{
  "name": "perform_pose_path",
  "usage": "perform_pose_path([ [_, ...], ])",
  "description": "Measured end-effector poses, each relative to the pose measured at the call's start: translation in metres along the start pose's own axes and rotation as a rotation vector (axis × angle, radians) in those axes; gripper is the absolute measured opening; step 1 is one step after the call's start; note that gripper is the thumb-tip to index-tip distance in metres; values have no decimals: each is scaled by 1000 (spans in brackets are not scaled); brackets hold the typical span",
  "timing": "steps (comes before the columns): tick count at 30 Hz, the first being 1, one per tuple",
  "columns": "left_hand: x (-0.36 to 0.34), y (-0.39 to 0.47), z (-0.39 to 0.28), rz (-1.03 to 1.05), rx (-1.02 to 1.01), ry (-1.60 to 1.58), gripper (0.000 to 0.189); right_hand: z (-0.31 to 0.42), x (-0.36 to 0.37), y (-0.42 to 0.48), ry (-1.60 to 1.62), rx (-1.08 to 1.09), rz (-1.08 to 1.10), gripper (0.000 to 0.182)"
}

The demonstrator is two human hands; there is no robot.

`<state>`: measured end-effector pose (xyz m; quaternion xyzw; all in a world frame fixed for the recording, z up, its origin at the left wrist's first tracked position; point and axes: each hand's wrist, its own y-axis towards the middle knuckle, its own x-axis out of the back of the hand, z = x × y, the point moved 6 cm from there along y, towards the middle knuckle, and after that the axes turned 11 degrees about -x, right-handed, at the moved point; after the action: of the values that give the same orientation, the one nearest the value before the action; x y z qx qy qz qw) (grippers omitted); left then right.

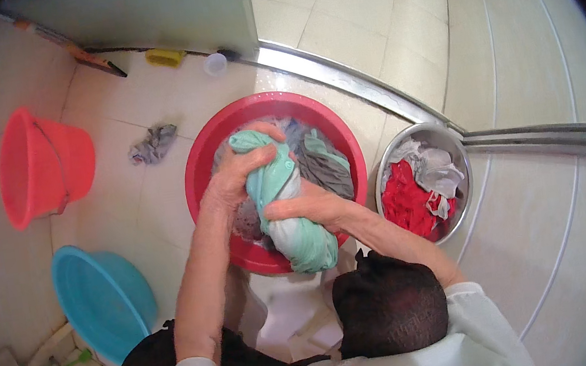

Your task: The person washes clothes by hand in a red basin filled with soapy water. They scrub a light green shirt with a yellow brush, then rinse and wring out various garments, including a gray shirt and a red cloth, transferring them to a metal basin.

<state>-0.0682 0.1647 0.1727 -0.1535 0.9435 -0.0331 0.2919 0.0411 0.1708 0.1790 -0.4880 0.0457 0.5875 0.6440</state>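
Note:
Both hands grip a bunched green-and-white garment [275, 185] above a red plastic basin [265, 101]. My left hand [243, 170] clasps its upper end, while my right hand [307, 203] wraps around the middle. The garment's lower end bulges over the basin's near rim. In the basin, a dark grey cloth with green trim [329, 162] and other wet laundry lie in sudsy water. The garment hides part of what is in the basin.
To the right stands a metal basin [468, 181] holding red and white cloths. A red bucket [78, 151] lies tipped at left, near a crumpled grey cloth [154, 145]. A blue basin [135, 278] leans below it. A door track [336, 90] crosses the floor ahead.

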Motion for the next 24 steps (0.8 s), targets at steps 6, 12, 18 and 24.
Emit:
perform_pose_path([
  [6,23,10,10,-150,15,770,17,-6,13,35,-334,204,-290,65],
  [12,42,7,5,-328,-161,1119,24,-12,38,69,-657,113,-478,50],
  [18,14,-10,-11,-183,246,144,31,14,35,44,-684,178,-340,53],
  [24,3,-11,-19,-34,168,569,36,23,28,19,-685,226,-197,65],
])
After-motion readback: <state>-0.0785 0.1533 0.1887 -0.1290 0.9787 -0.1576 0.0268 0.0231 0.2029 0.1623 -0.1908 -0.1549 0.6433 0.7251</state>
